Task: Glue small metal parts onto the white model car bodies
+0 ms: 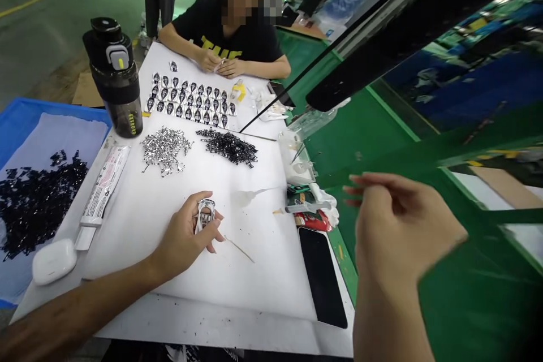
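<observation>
My left hand (182, 237) is closed around a small chrome-coloured, frame-like part (206, 215), held just above the white work surface (254, 288) between thumb and fingers. A thin brown sliver (240, 250) lies close to those fingertips. Off the table's right side, my right hand (394, 220) is raised with its fingers stretched to the left and slightly apart; nothing shows in it. Nearest to it are a syringe (307, 207) with a yellowish tip and a black phone (324, 277). Farther up the table lie a heap of small silver parts (165, 150) and a heap of black parts (229, 147).
Rows of small dark-and-silver pieces (190, 99) lie before a co-worker (237, 31). At left stand a bottle (114, 85), a tube (104, 186), a white case (54, 262) and a blue bin (25, 104) of black parts. A dark bar (382, 28) crosses the upper right.
</observation>
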A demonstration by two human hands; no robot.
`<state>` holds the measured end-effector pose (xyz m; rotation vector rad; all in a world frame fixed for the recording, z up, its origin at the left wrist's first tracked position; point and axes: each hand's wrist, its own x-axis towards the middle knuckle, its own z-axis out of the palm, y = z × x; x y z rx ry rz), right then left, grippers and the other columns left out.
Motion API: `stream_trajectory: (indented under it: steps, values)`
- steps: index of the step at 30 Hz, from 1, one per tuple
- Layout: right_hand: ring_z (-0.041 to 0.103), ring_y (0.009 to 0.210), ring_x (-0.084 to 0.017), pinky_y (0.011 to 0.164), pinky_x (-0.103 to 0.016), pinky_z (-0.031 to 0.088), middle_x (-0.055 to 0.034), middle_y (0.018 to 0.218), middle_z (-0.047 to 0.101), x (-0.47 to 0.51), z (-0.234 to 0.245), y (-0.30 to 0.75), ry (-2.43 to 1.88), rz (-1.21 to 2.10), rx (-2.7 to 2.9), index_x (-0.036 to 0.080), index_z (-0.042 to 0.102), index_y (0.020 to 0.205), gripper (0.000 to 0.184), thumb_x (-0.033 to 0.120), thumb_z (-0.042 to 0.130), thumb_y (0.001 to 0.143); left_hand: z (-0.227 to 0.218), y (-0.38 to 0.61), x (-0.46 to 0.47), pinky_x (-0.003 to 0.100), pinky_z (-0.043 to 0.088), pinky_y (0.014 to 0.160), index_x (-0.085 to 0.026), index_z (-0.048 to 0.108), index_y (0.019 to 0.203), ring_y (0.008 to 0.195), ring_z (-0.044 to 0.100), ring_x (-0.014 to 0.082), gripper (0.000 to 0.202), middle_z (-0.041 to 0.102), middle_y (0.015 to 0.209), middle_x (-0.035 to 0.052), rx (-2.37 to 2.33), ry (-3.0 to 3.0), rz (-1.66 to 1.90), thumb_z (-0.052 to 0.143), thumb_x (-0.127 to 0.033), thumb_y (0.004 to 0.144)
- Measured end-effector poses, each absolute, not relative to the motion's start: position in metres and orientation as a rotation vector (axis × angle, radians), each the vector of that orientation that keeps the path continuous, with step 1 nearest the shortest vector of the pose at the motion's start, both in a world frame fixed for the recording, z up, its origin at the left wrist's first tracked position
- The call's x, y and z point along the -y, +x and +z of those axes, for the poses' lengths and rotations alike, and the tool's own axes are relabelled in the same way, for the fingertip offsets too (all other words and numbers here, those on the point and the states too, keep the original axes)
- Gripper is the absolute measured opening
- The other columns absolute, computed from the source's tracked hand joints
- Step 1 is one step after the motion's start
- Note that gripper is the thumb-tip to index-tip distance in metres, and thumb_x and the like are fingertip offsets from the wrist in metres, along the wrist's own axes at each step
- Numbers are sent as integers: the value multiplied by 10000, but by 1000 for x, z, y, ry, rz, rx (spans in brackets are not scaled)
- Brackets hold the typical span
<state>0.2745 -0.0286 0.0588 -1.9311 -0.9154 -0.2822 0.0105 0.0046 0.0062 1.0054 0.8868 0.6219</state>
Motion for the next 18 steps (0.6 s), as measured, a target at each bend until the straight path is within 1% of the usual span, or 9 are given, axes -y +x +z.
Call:
stream_trajectory:
  steps: [1,2,3,5,7,10,14,16,18]
  values:
    - [717,820,-209,747,-346,538,-151,937,742,15,58,292,-1954,-289,918,79,730,1057,276,181,575,853,6,11,-4,280,602,619,-223,456,1397,821,715,169,495,646,1057,61,-884,1015,620,629,-328,945]
    - [719,819,-219,765,-356,529,-145,901,747,1,55,307,-1986,-238,954,75,740,1068,299,218,663,816,6,11,-5,285,601,619,-222,468,1386,817,715,172,483,647,1048,60,-882,1025,621,626,-343,947]
    - [721,808,-215,762,-348,523,-128,888,753,-12,50,320,-2001,-175,1008,90,746,1092,355,252,723,777,6,11,-5,289,601,624,-220,476,1377,815,716,175,474,648,1044,61,-879,1034,622,624,-356,948]
    - [725,817,-211,771,-333,512,-97,870,761,-31,39,335,-2013,-79,1115,120,767,1071,378,268,775,724,6,10,-8,303,600,617,-210,495,1351,807,721,187,468,642,1045,71,-841,1029,606,640,-374,938]
    - [730,819,-215,784,-332,507,-95,867,764,-39,27,341,-2017,-68,1164,122,783,1014,309,256,763,736,6,9,-12,326,605,603,-190,523,1307,803,732,214,473,639,1057,92,-735,962,543,684,-385,908]
    - [740,874,-258,829,-373,515,-162,927,762,-42,16,346,-2027,-193,1086,68,763,1066,316,269,673,840,6,7,-18,379,618,622,-162,557,1265,826,747,261,482,662,1084,139,-549,715,375,728,-391,877]
    - [746,880,-306,806,-393,531,-179,877,757,-40,23,350,-2014,-291,1010,51,769,1003,300,284,724,819,4,7,-23,456,621,739,-155,553,1318,913,752,289,477,700,1070,175,-523,454,204,628,-452,951]
    - [724,1009,-325,901,-428,512,-203,1061,739,-30,34,347,-1969,-395,971,63,726,1150,387,341,660,890,3,6,-24,476,612,787,-168,559,1337,939,749,287,464,709,1059,165,-542,430,188,622,-434,962]
    - [621,1237,-351,1052,-500,426,-221,1369,592,-9,40,333,-1841,-477,1011,106,554,1398,502,414,447,1017,3,6,-24,477,606,801,-178,583,1327,944,748,285,442,714,1025,149,-544,432,182,655,-395,949]
